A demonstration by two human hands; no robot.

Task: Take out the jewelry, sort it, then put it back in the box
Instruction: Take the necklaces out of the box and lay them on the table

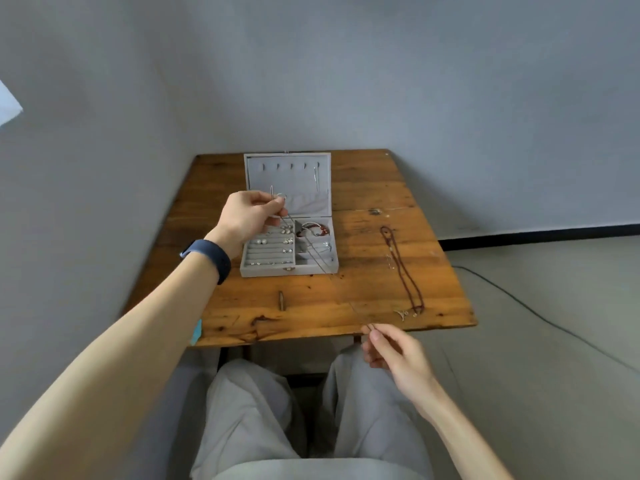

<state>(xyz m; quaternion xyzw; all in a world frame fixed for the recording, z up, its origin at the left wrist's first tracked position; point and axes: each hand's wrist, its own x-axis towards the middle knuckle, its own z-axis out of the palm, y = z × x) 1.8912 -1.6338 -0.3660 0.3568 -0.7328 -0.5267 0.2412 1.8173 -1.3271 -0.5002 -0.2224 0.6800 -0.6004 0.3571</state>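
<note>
I see the surface [363,188] with the open jewelry box [287,271] at twelve and a beaded necklace [403,271] at two. A thin chain [313,252] stretches eleven to five — left hand [247,216] fingers pinch its far end, right hand [394,355] fingers its near end.

The jewelry box [268,270] is pale grey, lining too. The tabletop [374,188] is orange-brown wood with dark knots and streaks. The beaded necklace [405,271] is reddish-brown, the chain [317,255] silver, the bracelet [313,229] red and white, the wristband [212,259] dark blue.
</note>
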